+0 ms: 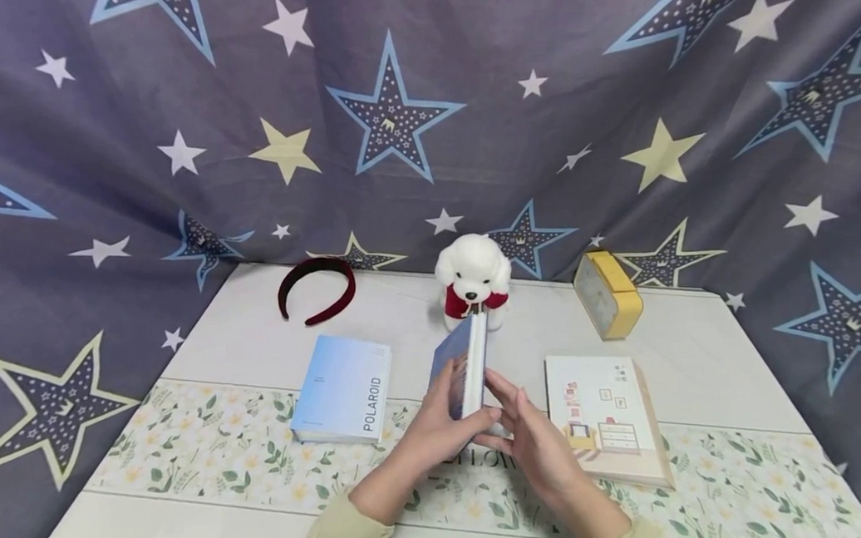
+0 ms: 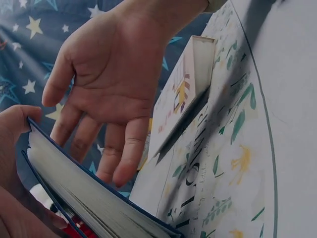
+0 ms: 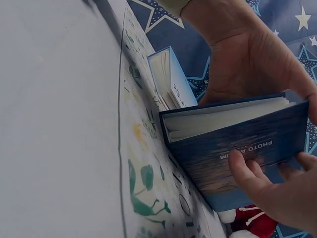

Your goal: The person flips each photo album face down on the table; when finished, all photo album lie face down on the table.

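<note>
While the photo album (image 1: 473, 362) is gripped on edge by the left hand (image 1: 439, 420), the right hand (image 1: 538, 441) is held, fingers loosely extended, at its right cover. The album is positioned over the surface (image 1: 216, 521), between the POLAROID book (image 1: 343, 388) at left and the illustrated book (image 1: 603, 407) at right.

POLAROID: pale book (image 1: 341, 388); PHOTO: album (image 3: 198, 158); LOW: table (image 1: 219, 459).
</note>
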Action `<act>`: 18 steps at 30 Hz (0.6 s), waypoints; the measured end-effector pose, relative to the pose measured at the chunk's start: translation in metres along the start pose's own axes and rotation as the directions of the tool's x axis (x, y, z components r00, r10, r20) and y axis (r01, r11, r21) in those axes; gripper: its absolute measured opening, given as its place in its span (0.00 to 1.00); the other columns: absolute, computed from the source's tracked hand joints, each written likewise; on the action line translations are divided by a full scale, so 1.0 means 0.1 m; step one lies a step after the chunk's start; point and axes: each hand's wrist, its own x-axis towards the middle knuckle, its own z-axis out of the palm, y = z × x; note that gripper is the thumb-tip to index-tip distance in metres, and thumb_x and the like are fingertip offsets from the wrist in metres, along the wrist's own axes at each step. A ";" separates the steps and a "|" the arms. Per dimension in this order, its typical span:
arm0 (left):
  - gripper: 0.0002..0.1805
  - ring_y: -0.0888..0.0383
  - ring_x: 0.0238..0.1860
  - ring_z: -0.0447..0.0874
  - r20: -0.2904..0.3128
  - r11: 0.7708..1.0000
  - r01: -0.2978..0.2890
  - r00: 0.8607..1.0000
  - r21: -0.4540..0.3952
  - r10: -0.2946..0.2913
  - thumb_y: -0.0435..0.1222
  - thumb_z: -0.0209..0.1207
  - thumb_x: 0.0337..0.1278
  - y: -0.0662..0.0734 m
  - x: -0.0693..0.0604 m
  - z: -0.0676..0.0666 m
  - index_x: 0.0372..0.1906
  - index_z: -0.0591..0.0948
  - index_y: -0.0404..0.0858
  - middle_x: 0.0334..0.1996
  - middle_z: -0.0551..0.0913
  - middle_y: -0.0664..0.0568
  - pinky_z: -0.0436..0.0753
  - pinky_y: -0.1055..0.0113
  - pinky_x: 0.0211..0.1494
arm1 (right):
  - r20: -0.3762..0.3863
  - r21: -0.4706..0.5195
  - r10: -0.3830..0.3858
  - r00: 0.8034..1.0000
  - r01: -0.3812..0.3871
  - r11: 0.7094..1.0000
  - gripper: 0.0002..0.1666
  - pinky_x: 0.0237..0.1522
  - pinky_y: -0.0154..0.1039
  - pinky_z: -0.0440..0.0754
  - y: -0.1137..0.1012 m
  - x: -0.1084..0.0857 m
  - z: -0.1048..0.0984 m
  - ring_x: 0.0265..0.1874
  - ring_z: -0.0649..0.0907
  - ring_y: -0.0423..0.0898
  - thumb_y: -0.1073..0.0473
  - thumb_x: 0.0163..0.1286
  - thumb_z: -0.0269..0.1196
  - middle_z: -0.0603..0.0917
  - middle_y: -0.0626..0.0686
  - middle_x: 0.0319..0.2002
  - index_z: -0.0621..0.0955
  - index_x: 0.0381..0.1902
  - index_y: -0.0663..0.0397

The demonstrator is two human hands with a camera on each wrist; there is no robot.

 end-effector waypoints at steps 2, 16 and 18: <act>0.59 0.42 0.75 0.49 -0.002 0.998 0.024 1.000 -0.056 -0.024 0.48 0.67 0.49 0.02 -0.01 -0.01 0.78 0.43 0.39 0.76 0.52 0.42 0.52 0.40 0.72 | 0.021 -0.023 -0.002 1.000 0.003 1.000 0.34 0.62 0.57 0.72 0.01 0.01 0.01 0.66 0.69 0.46 0.44 0.81 0.27 0.49 0.52 0.78 0.53 0.78 0.51; 0.42 0.38 0.71 0.59 -0.186 0.962 -0.029 0.982 -0.271 -0.023 0.32 0.49 0.54 0.07 -0.09 -0.22 0.77 0.55 0.46 0.74 0.57 0.40 0.67 0.41 0.65 | -0.026 -0.173 0.168 0.985 -0.170 0.970 0.33 0.63 0.57 0.70 0.19 0.08 0.09 0.70 0.61 0.62 0.45 0.80 0.43 0.56 0.60 0.75 0.62 0.74 0.55; 0.40 0.39 0.71 0.59 -0.210 0.956 -0.046 0.978 -0.291 -0.017 0.30 0.47 0.55 0.05 -0.10 -0.25 0.77 0.55 0.45 0.74 0.58 0.41 0.65 0.43 0.67 | -0.046 -0.194 0.189 0.981 -0.195 0.961 0.34 0.62 0.56 0.71 0.22 0.08 0.10 0.71 0.61 0.63 0.44 0.79 0.45 0.54 0.62 0.75 0.61 0.75 0.56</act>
